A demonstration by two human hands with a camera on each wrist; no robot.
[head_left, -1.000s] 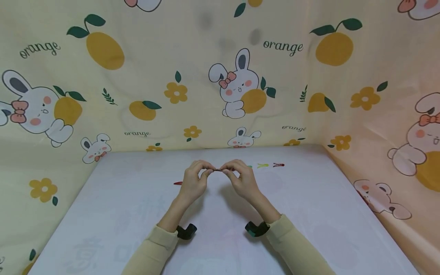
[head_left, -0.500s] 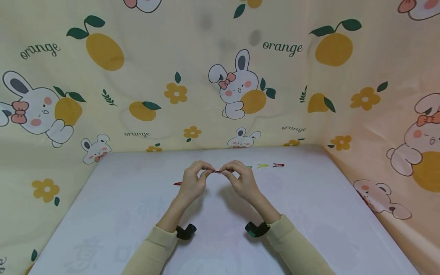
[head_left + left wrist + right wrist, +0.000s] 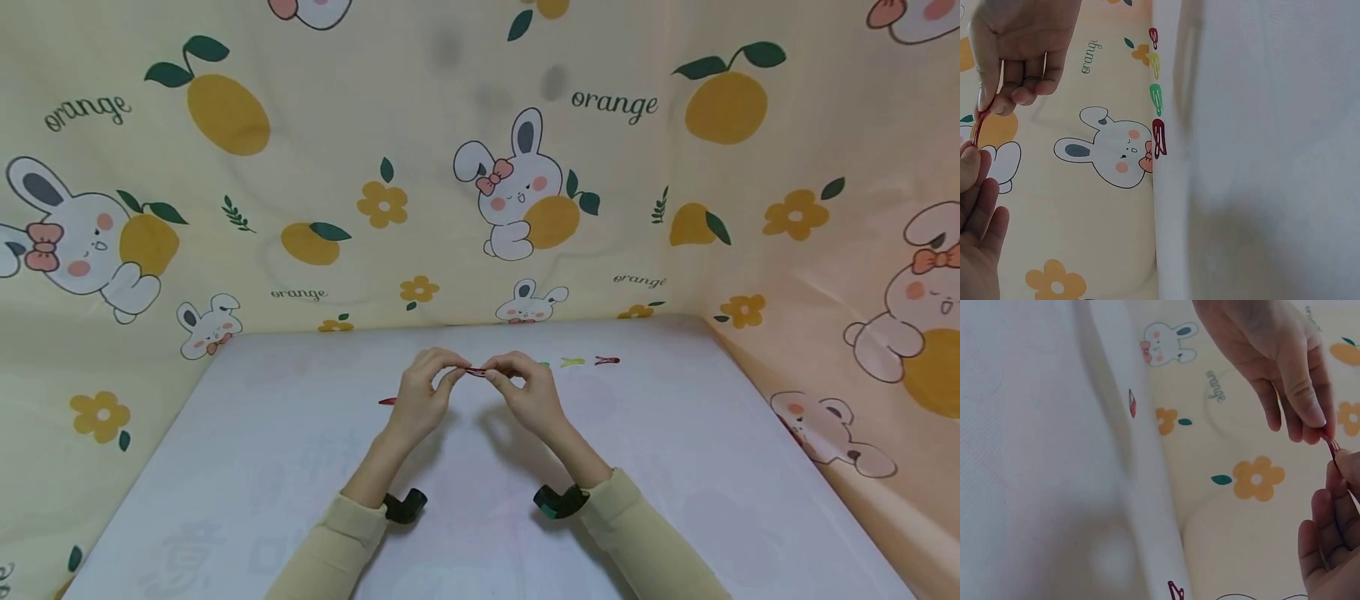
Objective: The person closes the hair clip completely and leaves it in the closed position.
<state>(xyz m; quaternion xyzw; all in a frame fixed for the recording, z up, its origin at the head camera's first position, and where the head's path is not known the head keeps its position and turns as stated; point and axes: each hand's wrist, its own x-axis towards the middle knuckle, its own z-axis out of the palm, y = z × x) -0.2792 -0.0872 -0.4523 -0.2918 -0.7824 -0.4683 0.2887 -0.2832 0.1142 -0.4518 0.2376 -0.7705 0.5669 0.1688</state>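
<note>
A red snap hair clip [image 3: 477, 372] is held in the air between both hands above the far part of the table. My left hand [image 3: 424, 398] pinches its left end between thumb and fingers. The thumb and fingers of my right hand [image 3: 531, 397] pinch the opposite end. In the left wrist view the held hair clip [image 3: 979, 130] looks narrow and slightly bowed, with a slit along it. The right wrist view shows the same clip [image 3: 1333, 447] partly covered by fingertips.
On the white table [image 3: 480, 517] lie more hair clips: yellow [image 3: 573, 362], dark red [image 3: 607, 360], green [image 3: 1157, 99] and another dark red [image 3: 1159, 139] in a row. A red one [image 3: 387, 402] lies beside my left hand. A printed cloth [image 3: 420, 242] hangs behind.
The held clip went from a thin straight line to a bowed shape with its strips visibly apart. Both hands stay nearly in place, still pinching its ends.
</note>
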